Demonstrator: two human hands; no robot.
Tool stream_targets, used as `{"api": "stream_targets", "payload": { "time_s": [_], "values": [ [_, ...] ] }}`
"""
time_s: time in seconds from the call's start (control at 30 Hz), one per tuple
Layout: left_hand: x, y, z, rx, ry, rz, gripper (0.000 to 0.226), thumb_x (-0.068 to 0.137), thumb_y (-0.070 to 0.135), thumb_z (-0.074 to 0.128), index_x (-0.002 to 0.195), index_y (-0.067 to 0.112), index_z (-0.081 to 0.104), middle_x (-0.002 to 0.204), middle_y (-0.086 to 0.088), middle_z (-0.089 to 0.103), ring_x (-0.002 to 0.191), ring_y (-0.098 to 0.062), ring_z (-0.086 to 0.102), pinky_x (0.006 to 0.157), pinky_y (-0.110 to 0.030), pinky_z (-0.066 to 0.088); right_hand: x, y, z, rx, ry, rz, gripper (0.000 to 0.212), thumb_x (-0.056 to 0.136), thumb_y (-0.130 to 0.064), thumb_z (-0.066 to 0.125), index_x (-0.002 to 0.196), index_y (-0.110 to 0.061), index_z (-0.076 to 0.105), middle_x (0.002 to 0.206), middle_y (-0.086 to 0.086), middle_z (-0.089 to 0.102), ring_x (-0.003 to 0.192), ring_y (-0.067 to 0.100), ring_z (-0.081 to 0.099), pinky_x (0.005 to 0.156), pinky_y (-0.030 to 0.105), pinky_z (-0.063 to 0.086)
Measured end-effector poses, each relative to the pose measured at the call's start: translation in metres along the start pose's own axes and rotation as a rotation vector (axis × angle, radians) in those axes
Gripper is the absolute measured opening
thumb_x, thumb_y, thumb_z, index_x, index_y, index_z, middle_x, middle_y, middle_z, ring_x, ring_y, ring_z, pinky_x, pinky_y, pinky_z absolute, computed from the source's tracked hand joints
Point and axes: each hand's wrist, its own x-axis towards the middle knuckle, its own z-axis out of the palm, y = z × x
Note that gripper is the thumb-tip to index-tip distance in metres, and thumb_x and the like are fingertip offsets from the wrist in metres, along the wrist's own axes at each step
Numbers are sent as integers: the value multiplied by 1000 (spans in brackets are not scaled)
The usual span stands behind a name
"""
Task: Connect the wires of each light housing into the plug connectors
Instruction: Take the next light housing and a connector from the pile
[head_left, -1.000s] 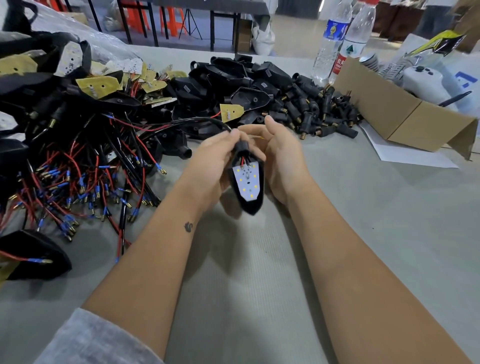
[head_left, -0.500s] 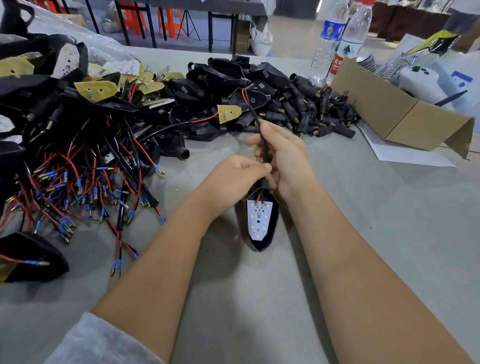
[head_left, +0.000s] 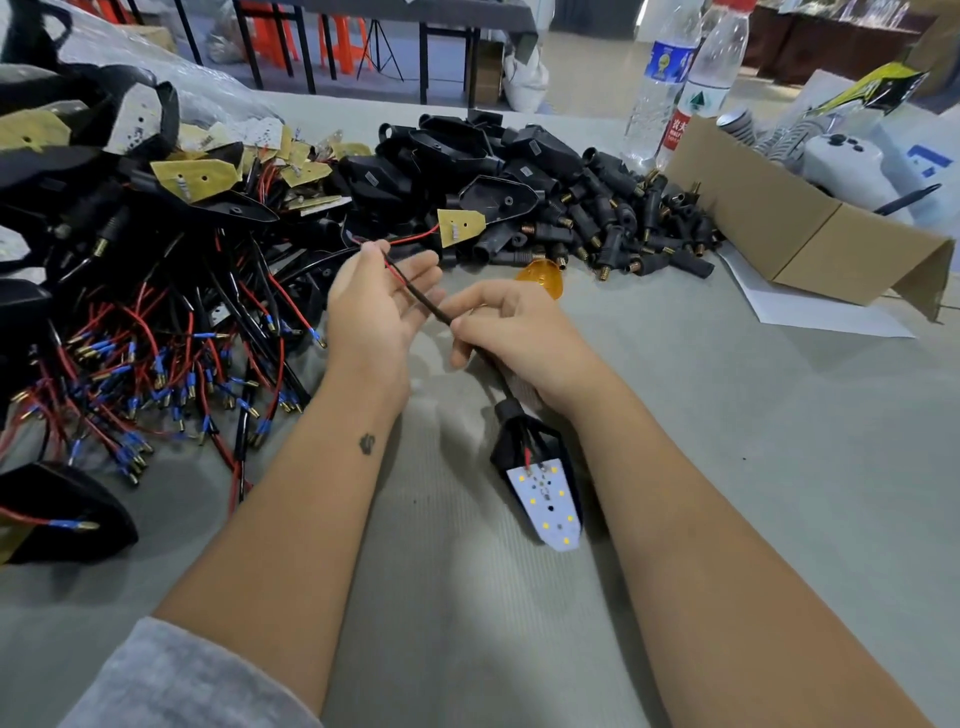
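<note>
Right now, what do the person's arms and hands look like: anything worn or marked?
Both forearms are bare. The left arm has a light grey sleeve pushed up near the elbow and a small dark mark just below the wrist. The right arm shows no sleeve. No gloves, rings or watch on the left hand or right hand.

The grey table (head_left: 779, 467) lies bare to the right of the right hand (head_left: 524, 338) and toward the near edge, giving open passage there. To the left, a tangle of red and black wires (head_left: 171, 364) crowds up just beside the left hand (head_left: 374, 312). Beyond both hands, a heap of black plugs (head_left: 613, 223) blocks the way, with an orange lens (head_left: 543, 278) in front of it. A cardboard box (head_left: 810, 234) and two bottles (head_left: 675, 78) close off the far right.
</note>
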Motion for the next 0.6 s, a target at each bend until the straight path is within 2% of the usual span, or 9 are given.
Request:
{"api": "stream_targets", "payload": {
  "time_s": [0.1, 0.17, 0.27, 0.33, 0.4, 0.43, 0.5, 0.6],
  "values": [
    [0, 2, -3, -97, 36, 4, 19, 107, 18, 34, 111, 15, 52, 67, -3, 66, 59, -13, 63, 60, -26, 55, -2, 1, 5, -36, -7, 18, 16, 85, 3, 55, 88, -7, 66, 56, 5, 66, 51, 9, 57, 54, 20, 45],
    [1, 1, -4, -74, 38, 0, 22, 106, 15, 35, 107, 16, 56, 59, 1, 62, 52, -10, 58, 54, -24, 51, -2, 0, 4, -113, 82, -25, 12, 84, -7, 58, 81, -10, 69, 59, 0, 67, 53, 6, 55, 54, 21, 44],
    [2, -3, -4, 60, -4, 15, 26, 105, 10, 35, 99, 17, 59, 61, 1, 57, 47, -7, 47, 46, -20, 41, 4, 0, -6, -247, 403, -86, 16, 87, -16, 58, 75, -15, 68, 69, -6, 66, 62, 1, 53, 60, 21, 45],
    [3, -6, -3, 191, -51, 41, 26, 104, 8, 36, 97, 17, 59, 60, 2, 54, 43, -6, 37, 42, -18, 31, 10, 2, -18, -260, 609, -28, 18, 87, -15, 53, 76, -18, 67, 74, -10, 64, 71, 7, 57, 67, 34, 53],
    [3, -9, -2, 299, -83, 51, 26, 102, 8, 36, 97, 18, 59, 54, 5, 52, 41, -5, 30, 40, -17, 25, 14, 7, -32, -302, 727, 52, 20, 87, -17, 49, 77, -26, 64, 87, -8, 64, 88, 16, 60, 79, 42, 55],
    [3, -10, -1, 342, -82, 54, 26, 102, 8, 35, 99, 20, 58, 51, 7, 51, 40, -4, 29, 39, -17, 24, 16, 9, -40, -354, 756, 97, 19, 88, -19, 48, 84, -30, 64, 98, -6, 60, 102, 20, 57, 88, 42, 51],
    [3, -13, 0, 411, -59, 76, 23, 102, 13, 36, 101, 26, 55, 50, 7, 49, 39, -5, 28, 38, -17, 24, 20, 15, -54, -490, 761, 222, 24, 89, -26, 48, 108, -32, 62, 117, -2, 46, 122, 24, 41, 103, 38, 38],
    [3, -14, 0, 463, -47, 117, 20, 102, 16, 36, 99, 28, 51, 54, 6, 51, 40, -5, 31, 38, -16, 26, 28, 17, -64, -686, 650, 386, 45, 91, -34, 45, 136, -34, 48, 138, 7, 39, 130, 29, 28, 105, 39, 23]
  ]
}}
